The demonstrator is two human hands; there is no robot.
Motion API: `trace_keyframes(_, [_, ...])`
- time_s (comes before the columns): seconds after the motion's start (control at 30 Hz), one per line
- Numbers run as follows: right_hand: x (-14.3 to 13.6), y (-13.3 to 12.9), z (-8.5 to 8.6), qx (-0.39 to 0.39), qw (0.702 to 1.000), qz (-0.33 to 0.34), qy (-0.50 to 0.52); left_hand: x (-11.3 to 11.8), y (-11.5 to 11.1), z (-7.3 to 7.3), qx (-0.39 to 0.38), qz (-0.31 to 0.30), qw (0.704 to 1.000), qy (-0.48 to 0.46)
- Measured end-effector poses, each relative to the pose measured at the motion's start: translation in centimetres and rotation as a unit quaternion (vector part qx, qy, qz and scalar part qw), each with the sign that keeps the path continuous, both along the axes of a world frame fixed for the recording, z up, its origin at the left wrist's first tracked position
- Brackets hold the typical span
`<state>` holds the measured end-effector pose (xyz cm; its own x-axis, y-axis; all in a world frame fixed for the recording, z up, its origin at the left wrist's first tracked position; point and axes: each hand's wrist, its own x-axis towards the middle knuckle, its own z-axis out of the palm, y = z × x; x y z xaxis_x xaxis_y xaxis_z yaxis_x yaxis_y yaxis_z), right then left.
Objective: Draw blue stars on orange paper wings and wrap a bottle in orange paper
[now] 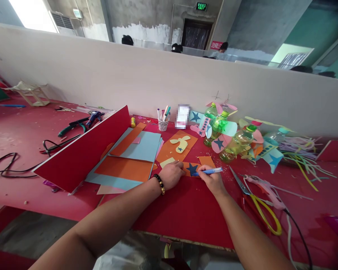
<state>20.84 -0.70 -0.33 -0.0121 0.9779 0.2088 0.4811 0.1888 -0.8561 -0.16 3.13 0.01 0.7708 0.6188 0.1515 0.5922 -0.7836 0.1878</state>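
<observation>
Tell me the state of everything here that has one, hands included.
Right hand: closed around blue pen
Blue pen: slanted, one end at star
Left hand: fingers on orange paper strip
Star: coloured dark blue
Pen cup: upright, holding pens
Scissors: lying down
Pink glue gun: lying down, cord attached
Red panel: standing on edge
Exit sign: lit
</observation>
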Motion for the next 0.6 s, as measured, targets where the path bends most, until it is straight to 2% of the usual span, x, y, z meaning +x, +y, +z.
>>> trace_keyframes(0.43, [-0.03, -0.05, -0.02, 0.000, 1.000, 0.010, -0.001, -0.06, -0.05, 0.19, 0.002, -0.006, 1.000, 0.001])
trace_keyframes(0.6, [-0.02, -0.02, 0.09, 0.011, 0.999, -0.037, 0.007, -0.08, -0.04, 0.06, 0.002, -0.003, 1.000, 0.002])
